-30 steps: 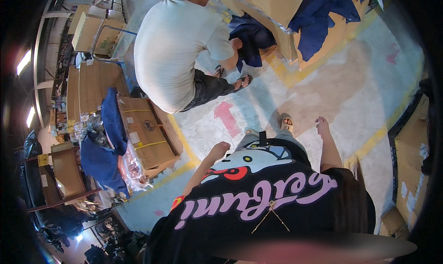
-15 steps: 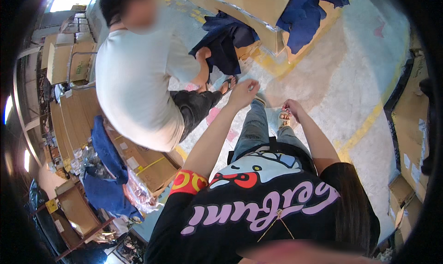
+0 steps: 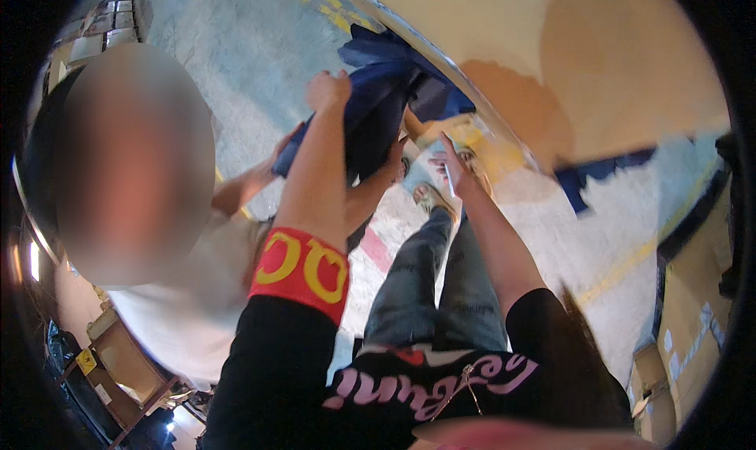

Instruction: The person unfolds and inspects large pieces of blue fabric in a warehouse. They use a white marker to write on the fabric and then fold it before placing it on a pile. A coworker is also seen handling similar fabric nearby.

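A bundle of dark blue cloth [image 3: 370, 96] hangs beside a big cardboard box, ahead of me. My left hand [image 3: 329, 90] reaches to the cloth's left side, with its fingers curled. Whether they pinch any fabric is hidden. To the right of the bundle, my right hand [image 3: 458, 170] is apart from it, fingers stretched out over the floor. A co-worker in a white shirt bends in from the left. One co-worker's hand [image 3: 290, 147] grips the cloth's left edge, and the other hand [image 3: 386, 166] is at its lower right edge.
The large cardboard box [image 3: 622, 72] fills the upper right, with a dark blue scrap [image 3: 581, 188] below its edge. Flattened cardboard [image 3: 697, 324] stands along the right side. A brown carton [image 3: 130, 355] sits at lower left. My feet and legs [image 3: 405, 277] are below my hands.
I have come closer to the box and the cloth. My left arm has reached up to the cloth, and my right fingers have straightened. The co-worker has turned, with both hands on the cloth.
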`<state>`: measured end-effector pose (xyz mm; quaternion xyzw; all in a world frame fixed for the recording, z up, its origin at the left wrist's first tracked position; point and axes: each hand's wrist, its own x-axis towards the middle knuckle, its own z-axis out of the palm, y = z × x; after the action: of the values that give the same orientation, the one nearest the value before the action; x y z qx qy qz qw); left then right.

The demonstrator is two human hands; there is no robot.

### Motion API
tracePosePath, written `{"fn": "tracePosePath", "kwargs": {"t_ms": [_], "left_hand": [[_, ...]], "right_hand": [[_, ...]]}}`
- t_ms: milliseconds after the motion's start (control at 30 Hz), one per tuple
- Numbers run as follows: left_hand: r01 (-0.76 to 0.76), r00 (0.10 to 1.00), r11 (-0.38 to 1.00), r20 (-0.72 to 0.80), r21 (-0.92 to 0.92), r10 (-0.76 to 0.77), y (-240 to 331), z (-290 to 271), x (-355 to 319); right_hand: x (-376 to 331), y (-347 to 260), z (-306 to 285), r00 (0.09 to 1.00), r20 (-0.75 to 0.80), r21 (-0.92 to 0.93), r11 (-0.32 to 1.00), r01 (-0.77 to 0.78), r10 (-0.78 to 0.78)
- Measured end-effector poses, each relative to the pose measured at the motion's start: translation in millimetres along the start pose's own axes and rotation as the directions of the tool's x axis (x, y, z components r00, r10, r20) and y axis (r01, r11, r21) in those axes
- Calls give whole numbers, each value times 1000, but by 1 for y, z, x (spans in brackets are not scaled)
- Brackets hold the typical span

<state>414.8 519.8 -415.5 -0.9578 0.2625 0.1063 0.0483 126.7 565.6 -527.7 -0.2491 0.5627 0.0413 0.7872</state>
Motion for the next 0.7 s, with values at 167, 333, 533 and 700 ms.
{"fn": "tracePosePath", "kwargs": {"t_ms": [167, 333, 533, 700], "left_hand": [[173, 805, 985, 575, 10, -147, -47, 73, 83], [353, 508, 921, 860, -166, -39, -77, 120, 39], [325, 816, 810, 578, -488, 21, -39, 139, -45], [111, 924, 891, 376, -440, 70, -32, 116, -61]], "right_hand": [[157, -89, 90, 953, 211, 285, 946, 153, -217], [192, -91, 106, 984, -108, -295, 950, 105, -142], [136, -106, 38, 890, -265, -765, 642, 40, -372], [128, -123, 59, 831, -383, -711, 703, 14, -404]]}}
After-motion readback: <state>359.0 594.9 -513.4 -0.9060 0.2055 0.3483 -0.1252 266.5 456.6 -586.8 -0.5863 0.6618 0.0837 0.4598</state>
